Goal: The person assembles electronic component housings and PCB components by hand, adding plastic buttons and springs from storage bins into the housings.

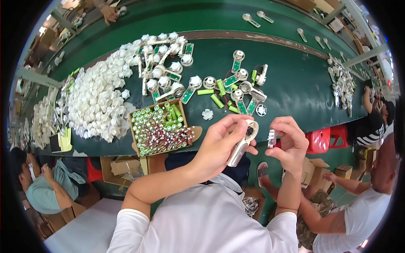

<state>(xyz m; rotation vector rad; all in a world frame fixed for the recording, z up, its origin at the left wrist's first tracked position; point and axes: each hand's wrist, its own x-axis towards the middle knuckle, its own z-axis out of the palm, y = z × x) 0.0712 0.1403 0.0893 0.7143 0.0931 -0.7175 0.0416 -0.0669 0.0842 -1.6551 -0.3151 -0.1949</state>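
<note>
My left hand (219,141) is closed around the white casing of what looks like a small handheld fan (239,152), its round head tilted up and dark parts showing inside. A short way to the right, the fingertips of my right hand (291,141) pinch a round silvery ring-like piece (271,138), seen edge-on and apart from the casing. Beyond my hands on the green table, loose green battery cells (217,100) lie among opened fan bodies with green circuit boards (237,63). A white fan wheel (207,114) and a round white grille (261,110) lie nearer.
A cardboard box (186,122) of wired green cells stands at the table's near edge. Left of it rises a large heap of white parts (99,97). Fan pieces lie on the green belt (211,19) beyond. People sit on both sides; a red stool (318,141) stands at right.
</note>
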